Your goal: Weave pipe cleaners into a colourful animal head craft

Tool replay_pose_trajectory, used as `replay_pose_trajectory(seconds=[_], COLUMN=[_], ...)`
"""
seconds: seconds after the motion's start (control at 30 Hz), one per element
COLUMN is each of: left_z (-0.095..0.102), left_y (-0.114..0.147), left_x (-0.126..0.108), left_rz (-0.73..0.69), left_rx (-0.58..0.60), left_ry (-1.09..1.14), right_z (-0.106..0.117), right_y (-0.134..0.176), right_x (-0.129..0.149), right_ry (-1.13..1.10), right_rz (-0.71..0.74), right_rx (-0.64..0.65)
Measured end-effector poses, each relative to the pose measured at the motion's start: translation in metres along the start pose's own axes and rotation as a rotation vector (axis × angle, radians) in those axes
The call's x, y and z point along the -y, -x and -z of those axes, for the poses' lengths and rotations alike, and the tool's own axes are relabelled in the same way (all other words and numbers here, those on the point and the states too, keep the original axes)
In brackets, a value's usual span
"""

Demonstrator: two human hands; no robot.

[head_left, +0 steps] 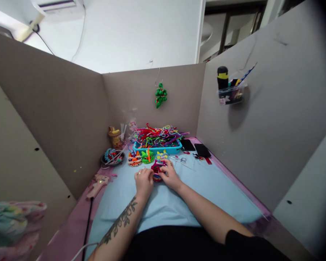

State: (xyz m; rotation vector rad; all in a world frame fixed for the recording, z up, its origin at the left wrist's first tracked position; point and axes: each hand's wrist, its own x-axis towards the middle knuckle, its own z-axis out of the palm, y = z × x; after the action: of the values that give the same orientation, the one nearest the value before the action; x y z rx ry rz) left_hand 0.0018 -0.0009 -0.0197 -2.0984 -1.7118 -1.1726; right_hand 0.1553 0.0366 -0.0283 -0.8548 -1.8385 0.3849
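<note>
Between my two hands, low over the blue cloth (206, 195), is a small rounded pipe-cleaner piece (157, 177), magenta with bands of other colours. My left hand (143, 180) pinches its left edge with bent fingers. From the right, my right hand (170, 176) grips the opposite side, thumb and fingers closed on the rim. Fingers hide part of the piece. Just beyond it stand finished-looking pipe-cleaner figures: an orange one (135, 159), a green one (147, 157) and a yellow one (162, 155).
A blue tray (141, 149) heaped with pipe cleaners (160, 136) stands behind. Scissors (182, 160) and two dark phones (202, 150) lie right. Left are a dark bowl (112, 157) and a pink glue gun (97, 187) with a cord. Grey panels (152, 119) enclose three sides.
</note>
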Motion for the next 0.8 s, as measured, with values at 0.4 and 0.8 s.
replay_pose_trajectory(seconds=[0.4, 0.8], left_z=[-0.012, -0.009], left_y=[0.003, 0.0], left_x=[0.005, -0.001], left_rz=[0.028, 0.198], left_rx=[0.102, 0.073], left_ry=[0.362, 0.485], right_z=[-0.009, -0.005], right_y=[0.0, 0.001], right_x=[0.0, 0.008], right_ry=[0.103, 0.066], right_rz=[0.004, 0.064], right_rx=[-0.126, -0.028])
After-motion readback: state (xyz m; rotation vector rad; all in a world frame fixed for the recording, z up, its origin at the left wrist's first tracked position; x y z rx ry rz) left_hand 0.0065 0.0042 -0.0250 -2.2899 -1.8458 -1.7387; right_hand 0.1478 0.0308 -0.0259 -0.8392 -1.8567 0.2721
